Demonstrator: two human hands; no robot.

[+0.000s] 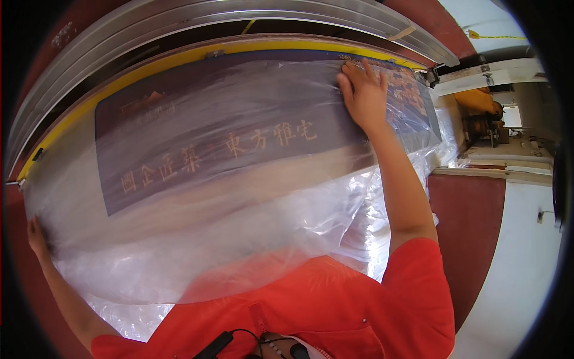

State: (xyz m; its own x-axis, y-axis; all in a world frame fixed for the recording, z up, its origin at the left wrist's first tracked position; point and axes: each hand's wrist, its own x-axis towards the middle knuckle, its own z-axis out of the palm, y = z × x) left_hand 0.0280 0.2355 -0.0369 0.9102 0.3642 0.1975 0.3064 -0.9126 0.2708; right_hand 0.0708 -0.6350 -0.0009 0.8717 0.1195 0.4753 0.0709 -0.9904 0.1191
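Clear plastic film (227, 233) lies over dark panel (221, 102), in middle of scene; long axis of both runs left to right. Gold characters (218, 155) on panel have their tops toward far side; orange print (406, 93) is at far right end. Yellow strip (269, 46) follows far edge, metal rails (269, 16) beyond it. Film works as cover, panel visible under it. Right hand (365, 96) rests on film, far right, fingers slightly apart. Left hand (36, 238) is at left edge of film; its fingers, cannot tell.
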